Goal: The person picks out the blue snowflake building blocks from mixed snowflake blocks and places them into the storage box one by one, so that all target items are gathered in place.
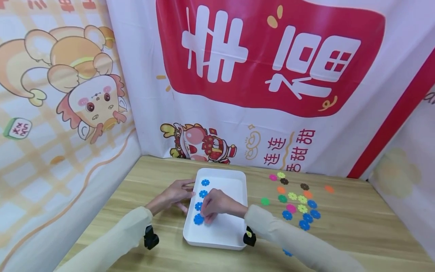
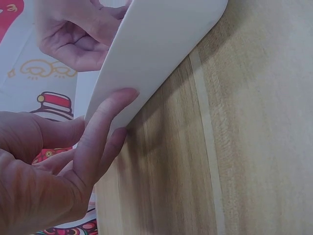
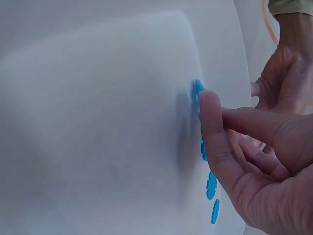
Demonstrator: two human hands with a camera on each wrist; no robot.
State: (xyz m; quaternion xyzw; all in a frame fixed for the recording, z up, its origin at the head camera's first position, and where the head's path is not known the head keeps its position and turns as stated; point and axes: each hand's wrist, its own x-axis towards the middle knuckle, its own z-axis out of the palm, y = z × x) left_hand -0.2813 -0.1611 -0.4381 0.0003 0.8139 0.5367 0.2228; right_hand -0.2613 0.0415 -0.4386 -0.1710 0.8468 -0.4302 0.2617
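Observation:
A white rectangular tray (image 1: 234, 234) stands on the wooden table, with several blue flower-shaped discs (image 1: 203, 193) in a row along its left side. My right hand (image 1: 219, 204) reaches into the tray and pinches the nearest blue flower-shaped disc (image 3: 197, 86) between thumb and index finger, close to the tray floor; the fingertips partly cover it. Outside the tray, my left hand (image 1: 176, 192) touches the left wall with nearly straight fingers. In the left wrist view, its index fingertip (image 2: 127, 94) lies against the outer wall, and the thumb is by the rim.
Loose flower discs lie scattered right of the tray: blue (image 1: 312, 204), yellow (image 1: 292, 196), pink (image 1: 290, 208), green (image 1: 265, 201), orange (image 1: 329, 189) and brown (image 1: 304, 186). Another blue disc (image 1: 287, 252) is partly under the right forearm. A printed cloth (image 1: 258, 113) hangs behind the table.

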